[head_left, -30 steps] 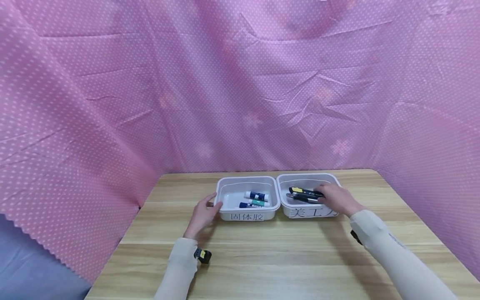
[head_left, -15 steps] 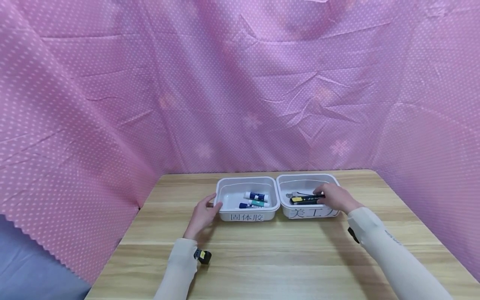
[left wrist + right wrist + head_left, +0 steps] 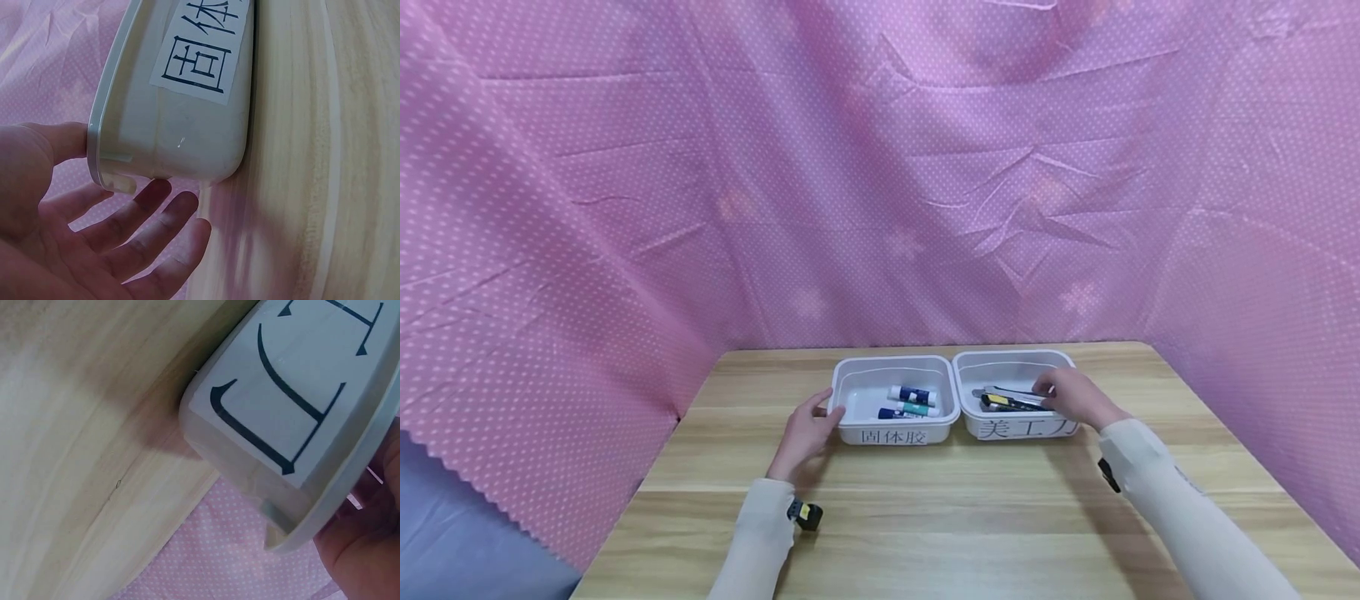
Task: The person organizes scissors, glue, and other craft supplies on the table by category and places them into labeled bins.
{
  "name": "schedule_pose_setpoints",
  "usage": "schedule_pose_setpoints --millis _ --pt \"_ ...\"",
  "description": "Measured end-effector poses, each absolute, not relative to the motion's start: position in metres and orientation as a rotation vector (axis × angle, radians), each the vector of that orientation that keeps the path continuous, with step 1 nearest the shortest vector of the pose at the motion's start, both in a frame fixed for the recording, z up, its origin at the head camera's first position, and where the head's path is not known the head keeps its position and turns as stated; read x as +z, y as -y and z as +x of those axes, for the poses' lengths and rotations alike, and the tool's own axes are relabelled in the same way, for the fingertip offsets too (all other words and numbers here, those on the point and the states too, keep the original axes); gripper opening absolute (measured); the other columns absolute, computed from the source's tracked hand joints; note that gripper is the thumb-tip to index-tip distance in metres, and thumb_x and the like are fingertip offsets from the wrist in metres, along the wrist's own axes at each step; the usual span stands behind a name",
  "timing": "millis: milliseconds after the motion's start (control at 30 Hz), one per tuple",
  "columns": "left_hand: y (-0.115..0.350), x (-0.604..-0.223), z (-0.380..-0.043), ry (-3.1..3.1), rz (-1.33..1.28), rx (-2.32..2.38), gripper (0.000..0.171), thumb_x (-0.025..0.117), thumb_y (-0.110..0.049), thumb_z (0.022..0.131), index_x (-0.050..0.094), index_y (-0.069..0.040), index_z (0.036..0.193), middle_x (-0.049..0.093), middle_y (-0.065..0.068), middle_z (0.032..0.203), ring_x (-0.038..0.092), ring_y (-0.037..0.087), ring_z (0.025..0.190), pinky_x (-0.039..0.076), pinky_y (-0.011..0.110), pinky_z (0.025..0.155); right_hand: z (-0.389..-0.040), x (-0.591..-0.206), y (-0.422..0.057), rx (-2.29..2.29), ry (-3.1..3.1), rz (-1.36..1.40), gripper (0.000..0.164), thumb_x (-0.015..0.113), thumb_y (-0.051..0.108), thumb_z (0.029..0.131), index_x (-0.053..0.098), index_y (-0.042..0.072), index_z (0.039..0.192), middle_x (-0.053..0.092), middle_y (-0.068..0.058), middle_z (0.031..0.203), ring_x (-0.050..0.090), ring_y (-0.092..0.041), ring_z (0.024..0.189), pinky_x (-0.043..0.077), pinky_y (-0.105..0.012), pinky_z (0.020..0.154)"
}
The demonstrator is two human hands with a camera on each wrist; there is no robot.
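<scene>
My left hand (image 3: pixel 806 431) rests at the left front corner of a white plastic bin (image 3: pixel 846 423). In the left wrist view its thumb lies over the rim, and the other fingers spread loosely by the outer wall. Inside this bin lie several glue sticks (image 3: pixel 913 395), blue, green and white. My right hand (image 3: pixel 1072 393) reaches over the rim of a second white bin (image 3: pixel 972 422), its fingertips pinching the near end of a utility knife (image 3: pixel 1011 392) with a silver-grey body. A black-and-yellow utility knife (image 3: pixel 1000 402) lies just in front, partly covering another dark one. The bin wall hides the right fingertips in the right wrist view.
Both bins stand side by side near the back edge of a wooden table (image 3: pixel 917 517). Each carries a front paper label (image 3: pixel 893 437) with large Chinese characters. A pink dotted cloth (image 3: pixel 880 208) hangs behind and at both sides.
My right hand has shifted the utility knives about: the black-and-yellow one has come forward, and the silver-grey one now shows behind it. My left hand and the glue sticks stay put.
</scene>
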State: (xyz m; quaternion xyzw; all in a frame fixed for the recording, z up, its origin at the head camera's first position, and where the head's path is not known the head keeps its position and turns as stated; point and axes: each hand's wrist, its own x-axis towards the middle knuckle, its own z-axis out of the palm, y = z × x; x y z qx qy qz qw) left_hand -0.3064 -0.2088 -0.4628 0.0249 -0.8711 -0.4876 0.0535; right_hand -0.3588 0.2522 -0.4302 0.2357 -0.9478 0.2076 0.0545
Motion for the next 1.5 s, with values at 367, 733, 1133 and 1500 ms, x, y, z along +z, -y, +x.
schedule_pose_setpoints --millis 367,733,1133,1500 --pt "0.217 -0.461 -0.302 2.678 0.075 -1.404 0.058 0.06 -0.03 0.104 0.044 -0.006 0.154 0.067 0.025 0.123 0.068 0.032 0.101 0.059 0.046 0.09 -0.307 -0.418 -0.244 0.68 2.785 0.588 0.019 0.072 0.01 0.093 0.074 0.0 0.109 0.075 -0.015 0.102 0.071 -0.032 0.093 0.059 -0.054 0.082" --pt "0.213 -0.434 -0.268 2.692 0.044 -0.905 0.069 0.047 -0.052 0.105 0.035 -0.011 0.159 0.038 0.019 0.161 0.031 0.045 0.149 0.024 0.071 0.118 -0.217 -0.411 -0.245 0.538 2.583 0.387 0.056 0.073 0.037 0.094 0.059 0.006 0.139 0.057 -0.023 0.141 0.053 -0.049 0.122 0.047 -0.072 0.088" --pt "0.195 -0.415 -0.188 2.715 -0.007 -0.516 0.074 0.038 -0.065 0.103 0.036 -0.018 0.16 0.022 0.018 0.168 0.004 0.046 0.156 -0.01 0.079 0.114 -0.198 -0.424 -0.227 0.503 2.742 0.261 0.09 0.06 0.067 0.093 0.037 0.008 0.157 0.027 -0.03 0.161 0.024 -0.063 0.141 0.02 -0.086 0.101" --pt "0.189 -0.431 -0.178 2.806 0.015 -0.47 0.074 0.034 -0.067 0.103 0.039 -0.018 0.159 0.022 0.018 0.167 0.004 0.046 0.155 -0.013 0.076 0.115 -0.199 -0.437 -0.219 0.484 2.769 0.326 0.091 0.059 0.068 0.092 0.043 0.004 0.153 0.03 -0.029 0.16 0.024 -0.057 0.144 0.018 -0.085 0.104"
